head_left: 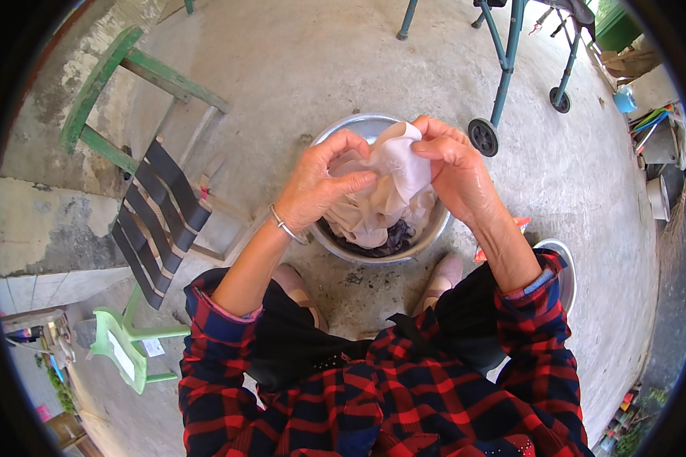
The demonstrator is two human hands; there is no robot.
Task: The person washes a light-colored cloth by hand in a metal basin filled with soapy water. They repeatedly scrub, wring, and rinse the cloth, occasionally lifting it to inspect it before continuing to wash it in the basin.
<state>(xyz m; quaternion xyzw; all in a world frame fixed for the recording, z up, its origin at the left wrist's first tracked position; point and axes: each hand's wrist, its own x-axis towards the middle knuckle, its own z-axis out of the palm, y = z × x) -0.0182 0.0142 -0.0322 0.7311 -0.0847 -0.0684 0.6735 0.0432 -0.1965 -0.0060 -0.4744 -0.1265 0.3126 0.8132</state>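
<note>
At the centre of the frame both hands grip a pale beige cloth over a round metal basin that stands on the concrete floor. The left hand is clenched on the cloth's left side, thumb and fingers pinching a bunched fold; a silver bangle sits on its wrist. The right hand grasps the upper right part of the cloth, fingers curled over its top edge. The cloth hangs down from the hands into the basin, where darker fabric lies beneath it.

Just right of the basin, lower centre-right, an orange-red package shows partly behind the right forearm, its shape mostly hidden. Beside it lies a second round metal basin, partly covered by the red and blue plaid sleeve.

At the left stands a wooden chair with dark slats and green-painted rails. At the lower left lies a light green plastic stool, with a small white label just beside it. At the top right a teal metal frame on wheels stands on the floor.
</note>
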